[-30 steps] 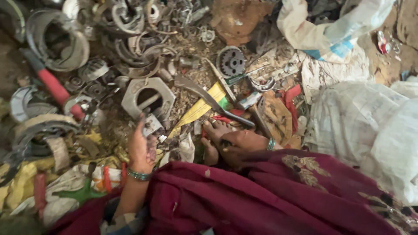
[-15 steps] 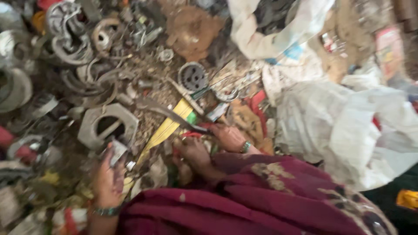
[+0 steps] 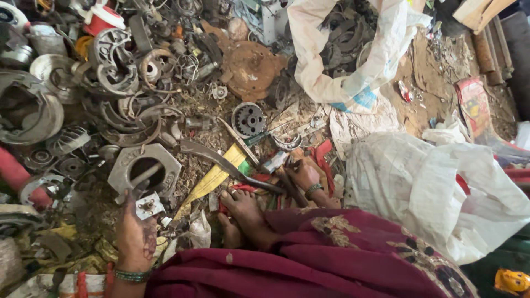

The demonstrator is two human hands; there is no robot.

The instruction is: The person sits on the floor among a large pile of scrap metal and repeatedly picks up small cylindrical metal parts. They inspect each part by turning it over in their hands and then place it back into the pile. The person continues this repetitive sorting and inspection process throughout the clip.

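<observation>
- We see the small square metal plate (image 3: 149, 207) in the lower left of the frame, pinched at the fingertips of the left hand (image 3: 134, 236); half a second ago it sat nearer the left edge, and a second ago further right and higher.
- The left hand is closed narrowly on that plate, and a green beaded bangle (image 3: 131, 275) circles the wrist below it.
- Just above the plate lies the grey octagonal housing (image 3: 144, 171), which has shifted with the view between the frames.
- Right of centre, the right hand (image 3: 302, 175) rests among scrap beside a long dark metal bar (image 3: 232, 166); we cannot tell whether it grips anything.
- A bare foot (image 3: 245, 212) sits between the two hands, above the maroon cloth (image 3: 309, 259).
- A white sack (image 3: 436, 193) fills the right side, more of it in view than a second ago.
</observation>
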